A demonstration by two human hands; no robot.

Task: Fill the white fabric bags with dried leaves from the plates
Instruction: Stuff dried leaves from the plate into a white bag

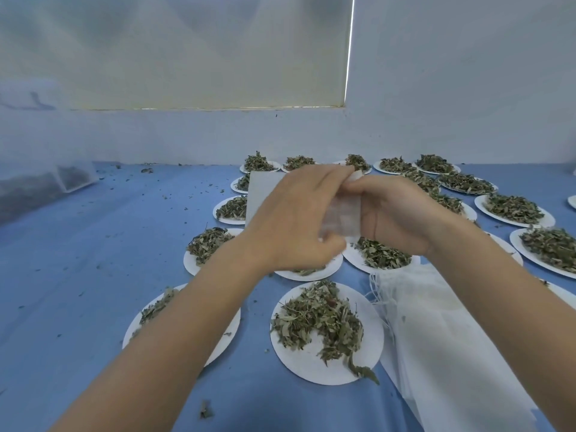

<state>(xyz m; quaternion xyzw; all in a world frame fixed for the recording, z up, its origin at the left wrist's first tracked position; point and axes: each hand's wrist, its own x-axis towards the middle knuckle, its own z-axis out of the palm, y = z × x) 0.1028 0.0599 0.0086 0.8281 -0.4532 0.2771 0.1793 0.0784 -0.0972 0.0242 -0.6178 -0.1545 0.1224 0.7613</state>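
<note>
A white fabric bag (260, 194) is held up in the air between both hands, above the plates. My left hand (296, 219) grips its near side, and my right hand (396, 213) pinches its top edge beside the left fingers. The bag's middle is crumpled between the palms and looks thin and see-through there. Below, a white paper plate (311, 366) carries a heap of dried leaves (318, 322). Several more plates with leaves (514, 210) spread across the blue surface.
A stack of empty white bags with strings (436, 332) lies to the right of the near plate, under my right forearm. Leaf crumbs dot the blue sheet (93, 275). At far left stand filled, see-through bags (74, 176). A white wall runs behind.
</note>
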